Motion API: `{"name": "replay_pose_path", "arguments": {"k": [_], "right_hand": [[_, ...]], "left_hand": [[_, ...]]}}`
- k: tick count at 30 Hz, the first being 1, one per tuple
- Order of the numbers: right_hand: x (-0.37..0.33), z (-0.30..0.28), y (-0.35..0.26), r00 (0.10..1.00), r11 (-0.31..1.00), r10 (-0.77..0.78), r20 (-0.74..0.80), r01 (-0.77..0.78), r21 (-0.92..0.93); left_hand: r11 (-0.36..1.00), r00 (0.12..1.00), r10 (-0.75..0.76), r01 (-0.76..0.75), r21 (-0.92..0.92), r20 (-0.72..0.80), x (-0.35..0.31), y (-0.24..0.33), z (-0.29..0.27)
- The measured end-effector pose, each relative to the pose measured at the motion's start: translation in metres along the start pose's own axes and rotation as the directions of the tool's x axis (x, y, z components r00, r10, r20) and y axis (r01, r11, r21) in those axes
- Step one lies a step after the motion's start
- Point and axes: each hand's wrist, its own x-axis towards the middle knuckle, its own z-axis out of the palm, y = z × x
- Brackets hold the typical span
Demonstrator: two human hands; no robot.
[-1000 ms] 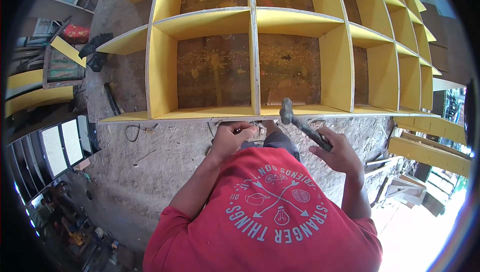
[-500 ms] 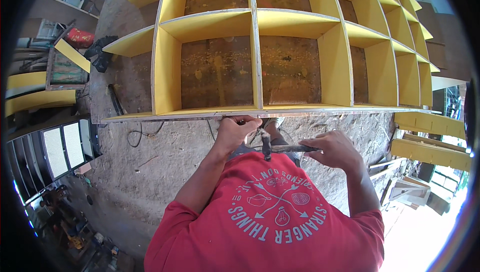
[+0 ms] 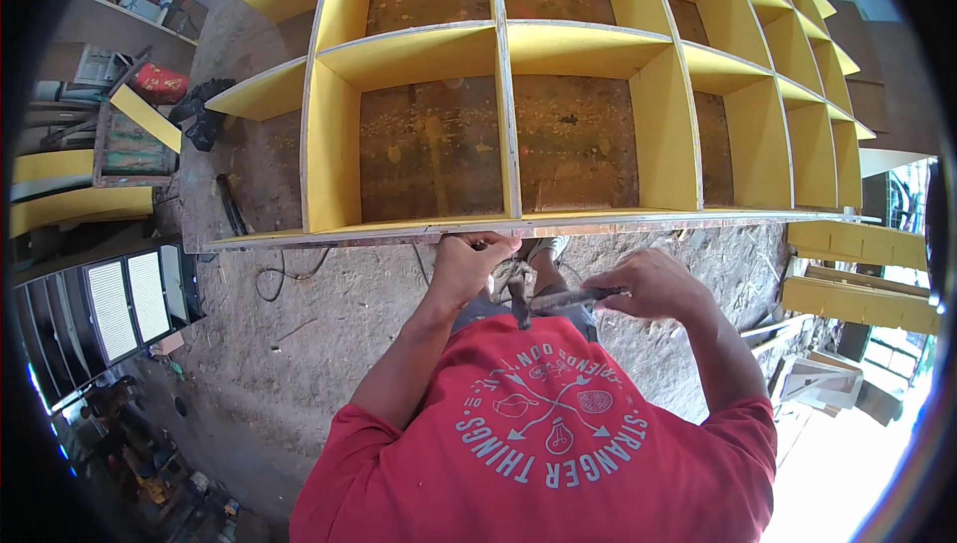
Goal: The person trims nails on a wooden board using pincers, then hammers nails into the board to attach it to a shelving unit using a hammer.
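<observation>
Here, your right hand [image 3: 653,286] gripped the hammer [image 3: 570,301] crosswise, its head just bodyward of your left hand [image 3: 467,269], whose hold beside the yellow frame [image 3: 669,134] I couldn't tell.

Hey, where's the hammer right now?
The hammer is just right of centre in the head view, held in the right hand, close to the left hand and below the yellow shelf unit in the picture.

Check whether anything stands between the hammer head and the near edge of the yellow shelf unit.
Yes, in this view: the left hand has its fingertips between the hammer head and the near edge. Whether they block its path is unclear; nothing else clearly does.
</observation>
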Motion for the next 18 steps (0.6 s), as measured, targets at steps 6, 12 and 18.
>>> {"name": "replay_pose_path", "arguments": {"k": [6,12,18], "right_hand": [[-0.005,0.001,0.002,0.994,0.994,-0.083,-0.078,0.089,0.067],[-0.001,-0.003,0.000,0.988,0.989,-0.112,-0.110,0.122,0.088],[-0.007,0.007,-0.001,0.978,0.978,-0.131,-0.160,0.154,0.142]], "left_hand": [[1.000,1.000,-0.015,0.015,0.003,-0.020,0.002,-0.002,0.000],[0.998,0.998,0.059,-0.059,-0.001,-0.022,0.006,-0.009,-0.005],[0.996,0.995,0.082,-0.081,0.033,-0.048,0.007,-0.011,0.005]]}}
